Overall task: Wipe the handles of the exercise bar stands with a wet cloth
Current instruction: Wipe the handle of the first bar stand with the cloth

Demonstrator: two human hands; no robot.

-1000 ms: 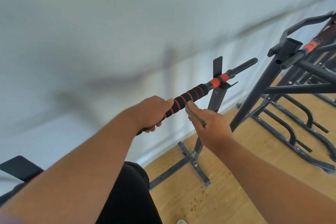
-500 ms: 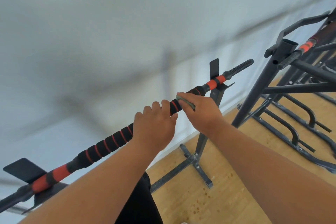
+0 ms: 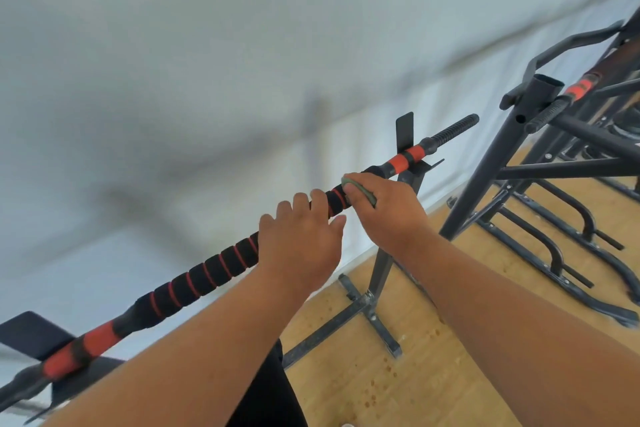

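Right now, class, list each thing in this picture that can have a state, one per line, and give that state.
bar: lying across two stands, tilted up to the right
left hand: fingers curled over the bar's foam grip
right hand: pressing the cloth against the bar
cloth: folded small, pinched under the thumb
near stand: upright, bar resting in its cradle
far rack: standing on the floor, untouched

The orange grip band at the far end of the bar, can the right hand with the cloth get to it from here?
Probably yes. The right hand sits just short of the orange grip band, with only bare black foam between them.
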